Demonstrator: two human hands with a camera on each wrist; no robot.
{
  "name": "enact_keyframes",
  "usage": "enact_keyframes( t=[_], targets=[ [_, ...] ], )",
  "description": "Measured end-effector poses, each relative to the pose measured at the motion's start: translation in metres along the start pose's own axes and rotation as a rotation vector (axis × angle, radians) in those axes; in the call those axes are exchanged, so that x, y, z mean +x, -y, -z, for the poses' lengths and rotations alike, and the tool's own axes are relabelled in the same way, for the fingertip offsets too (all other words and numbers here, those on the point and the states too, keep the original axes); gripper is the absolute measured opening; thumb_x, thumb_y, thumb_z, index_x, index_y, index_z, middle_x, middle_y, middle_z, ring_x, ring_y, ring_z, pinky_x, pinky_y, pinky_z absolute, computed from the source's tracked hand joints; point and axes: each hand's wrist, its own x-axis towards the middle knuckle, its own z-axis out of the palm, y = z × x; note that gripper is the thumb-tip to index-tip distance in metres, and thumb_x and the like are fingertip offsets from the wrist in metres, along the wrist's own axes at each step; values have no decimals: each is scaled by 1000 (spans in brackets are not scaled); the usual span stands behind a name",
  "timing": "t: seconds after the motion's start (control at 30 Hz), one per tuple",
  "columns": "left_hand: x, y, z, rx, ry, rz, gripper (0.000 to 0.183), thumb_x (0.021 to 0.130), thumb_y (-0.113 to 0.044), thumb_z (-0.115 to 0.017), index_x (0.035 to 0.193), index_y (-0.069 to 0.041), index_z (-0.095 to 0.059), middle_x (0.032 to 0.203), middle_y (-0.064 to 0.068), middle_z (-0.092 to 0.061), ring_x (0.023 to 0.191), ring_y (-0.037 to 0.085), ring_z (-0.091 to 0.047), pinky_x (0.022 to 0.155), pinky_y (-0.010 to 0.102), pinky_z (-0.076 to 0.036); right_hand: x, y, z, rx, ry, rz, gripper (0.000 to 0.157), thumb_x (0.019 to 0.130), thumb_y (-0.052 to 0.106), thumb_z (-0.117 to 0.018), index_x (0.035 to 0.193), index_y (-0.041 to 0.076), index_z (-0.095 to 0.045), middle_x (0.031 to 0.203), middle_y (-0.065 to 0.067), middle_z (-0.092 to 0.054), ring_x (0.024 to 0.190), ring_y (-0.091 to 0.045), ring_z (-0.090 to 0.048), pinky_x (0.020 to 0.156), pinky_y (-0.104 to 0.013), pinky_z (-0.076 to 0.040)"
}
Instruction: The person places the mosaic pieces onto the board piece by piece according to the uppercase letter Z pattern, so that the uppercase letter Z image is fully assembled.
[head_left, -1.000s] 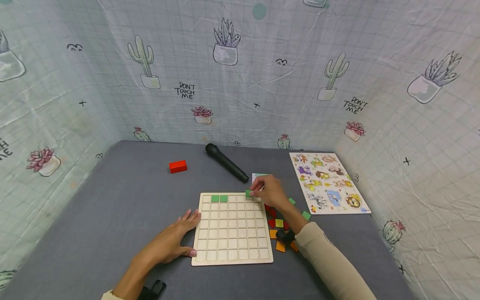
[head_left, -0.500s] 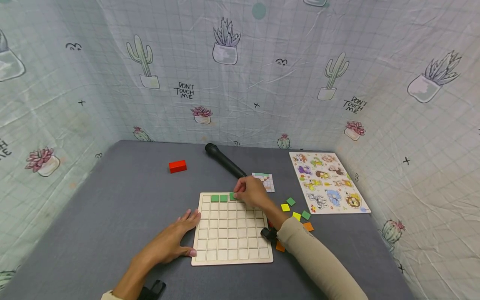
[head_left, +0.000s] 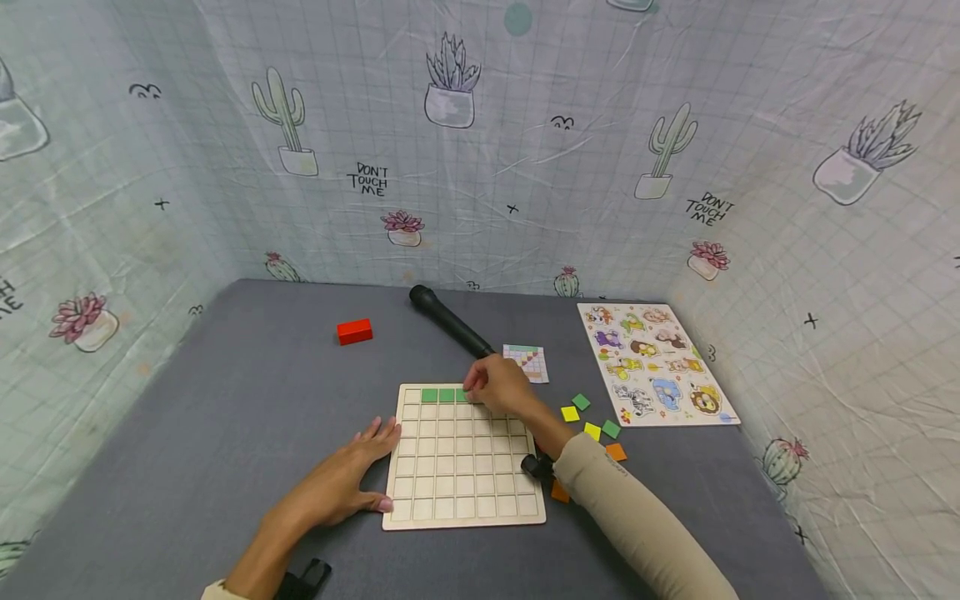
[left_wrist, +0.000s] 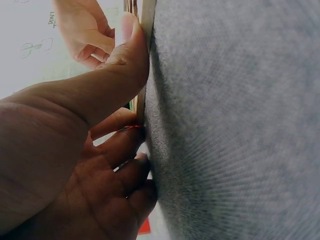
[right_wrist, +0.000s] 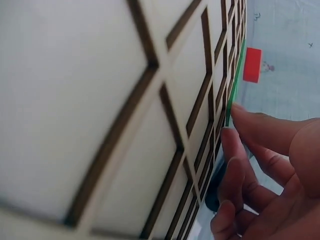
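In the head view a pale wooden grid board (head_left: 467, 467) lies at the middle of the table, two green square tiles (head_left: 438, 396) side by side in its far row. My right hand (head_left: 501, 385) is over that row, pinching a third green tile (head_left: 461, 396) by its right side, beside those two. The right wrist view has thumb and fingertips at the green tile's edge (right_wrist: 230, 107), low against the grid. My left hand (head_left: 341, 479) rests along the board's left edge, fingers spread, thumb on the near corner. In the left wrist view the thumb (left_wrist: 131, 55) presses the board's rim.
Loose yellow (head_left: 570, 414), green (head_left: 581, 402) and orange tiles (head_left: 616, 452) lie right of the board, partly behind the right forearm. Behind it are a small pattern card (head_left: 527, 363), a black microphone (head_left: 450, 321) and a red block (head_left: 354, 332). An animal picture board (head_left: 660, 367) lies far right.
My right hand has moved left along the far row with the green tile and lowered it into the cell beside the other two. My left hand has stayed put.
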Motion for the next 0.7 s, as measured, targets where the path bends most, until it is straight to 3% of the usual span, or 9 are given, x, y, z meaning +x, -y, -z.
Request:
enact_keyframes(
  t=[0.2,0.7],
  targets=[
    [0,1,0,2,0,3,105,79,-29,-91,164,0,-37,173,19,-30,162,45,-23,130,62,-25,-7,-7,10,53,-7,62,14,87,8,-87,99,9,-80,85,-2,-76,78,-13,-66,78,-32,-54],
    [1,2,0,0,10,8,106,79,-31,-91,164,-1,-36,174,18,-29,163,44,-23,130,63,-25,-38,-50,53,100,-76,30,15,92,3,-81,107,3,-77,94,-11,-73,78,-20,-62,70,-30,-53]
  ],
)
